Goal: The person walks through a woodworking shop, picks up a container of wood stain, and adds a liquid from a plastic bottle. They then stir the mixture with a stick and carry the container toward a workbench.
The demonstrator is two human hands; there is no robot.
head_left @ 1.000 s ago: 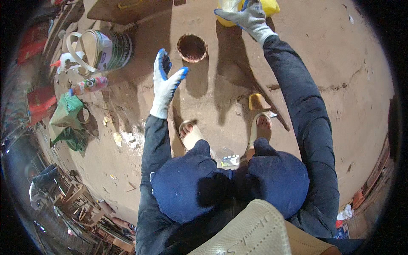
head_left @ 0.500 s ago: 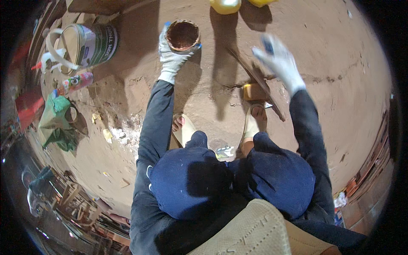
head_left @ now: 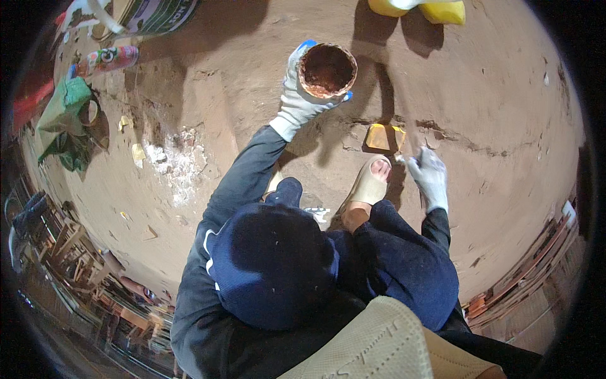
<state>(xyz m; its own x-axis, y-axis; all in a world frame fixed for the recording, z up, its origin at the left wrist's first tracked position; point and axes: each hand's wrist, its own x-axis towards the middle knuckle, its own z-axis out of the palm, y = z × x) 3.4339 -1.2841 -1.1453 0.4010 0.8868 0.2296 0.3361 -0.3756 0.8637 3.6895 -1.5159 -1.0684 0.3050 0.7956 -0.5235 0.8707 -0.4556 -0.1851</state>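
My left hand (head_left: 297,95), in a white glove with blue fingertips, is wrapped round a small round woven-looking container (head_left: 327,71). Its open top faces up and its inside is reddish brown. Low beside my right foot, my gloved right hand (head_left: 430,179) has its fingers curled round what seems to be a thin wooden stick (head_left: 409,120), smeared by motion. A yellow block-like piece (head_left: 386,137) lies on the ground just beyond my right sandal (head_left: 368,183), left of that hand.
Yellow rounded objects (head_left: 442,12) stand at the far edge. To the left are a paint bucket (head_left: 158,14), a pink can (head_left: 115,58), a green bag (head_left: 63,120) and white powder (head_left: 177,161) on the earthen floor (head_left: 505,189). Wood scraps (head_left: 69,243) lie lower left.
The wooden stick has left the ground beside the yellow piece. My right hand has come down and back toward my foot. The container in my left hand has shifted right in the view.
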